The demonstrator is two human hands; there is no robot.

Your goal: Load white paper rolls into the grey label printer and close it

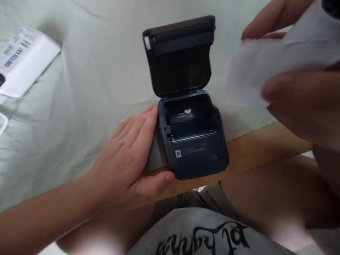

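We look down at a small dark printer [196, 156] near the edge of a surface covered by a pale green cloth [106, 60], its lid [183, 63] standing open and its inner compartment facing us. Our left hand [122, 156] lies mostly flat along the printer's left side, fingers extended together, thumb spread and touching the near corner; it grips nothing. At the upper right, our right hand [297, 88], blurred, is partly closed, pinching a white sheet [255, 67] between fingers and thumb, well above the cloth. At far left lies a white box-like object [34, 67] with blue print.
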